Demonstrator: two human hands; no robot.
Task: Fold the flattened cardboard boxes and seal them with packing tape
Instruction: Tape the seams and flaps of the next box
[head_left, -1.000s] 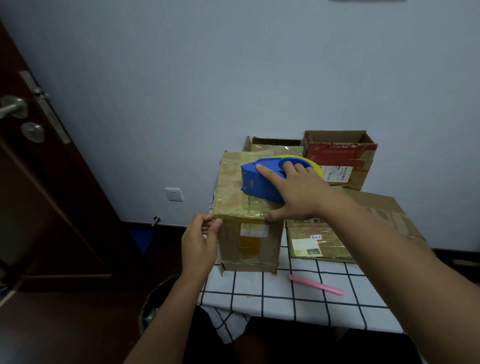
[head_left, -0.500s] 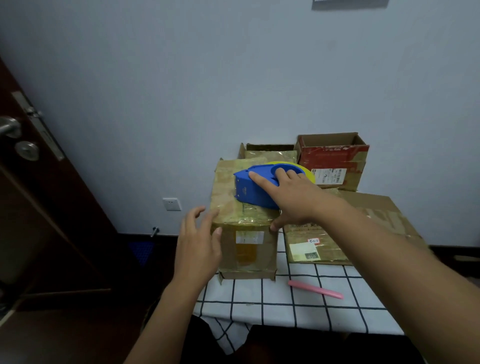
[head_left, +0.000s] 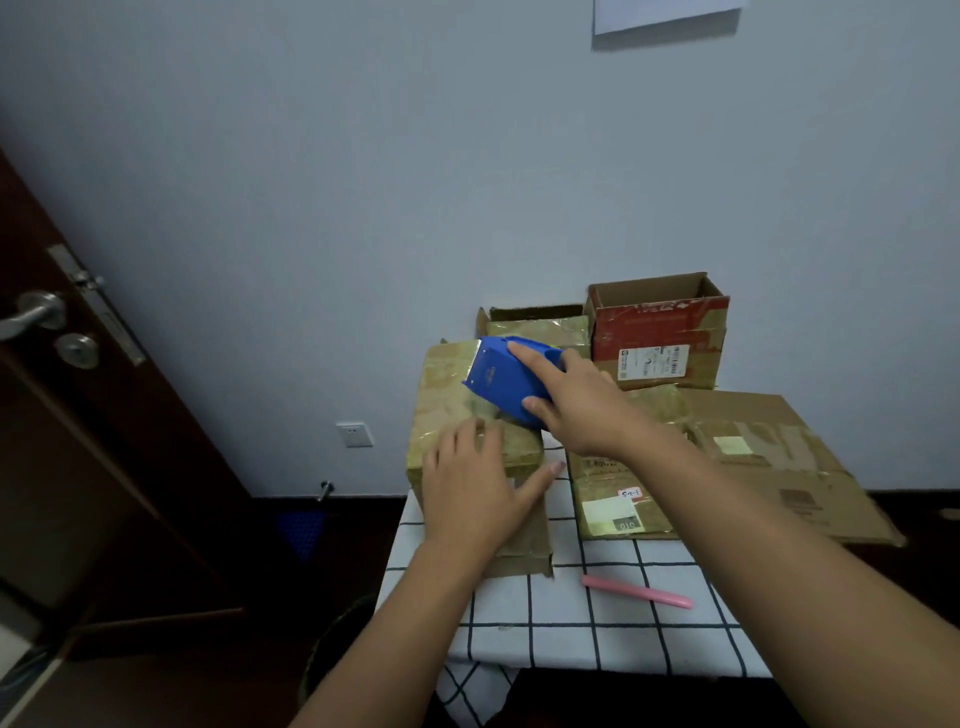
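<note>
A folded brown cardboard box (head_left: 447, 395) stands at the left end of the table, its top covered in shiny tape. My right hand (head_left: 582, 410) grips a blue tape dispenser (head_left: 501, 382) that rests on the box top, index finger stretched along it. My left hand (head_left: 478, 493) lies flat with spread fingers over the box's near top edge and front face. A flattened cardboard box (head_left: 769, 467) lies to the right on the table.
The table has a white checked cloth (head_left: 597, 623) with a pink pen (head_left: 636, 597) on it. An open red-brown box (head_left: 657, 332) and another taped box (head_left: 537, 325) stand at the back by the wall. A dark door (head_left: 78, 415) is on the left; a bin (head_left: 337, 649) sits below the table edge.
My left hand opened from pinching the box's left corner and moved right onto its front top edge, fingers spread. The dispenser shifted slightly along the box top.
</note>
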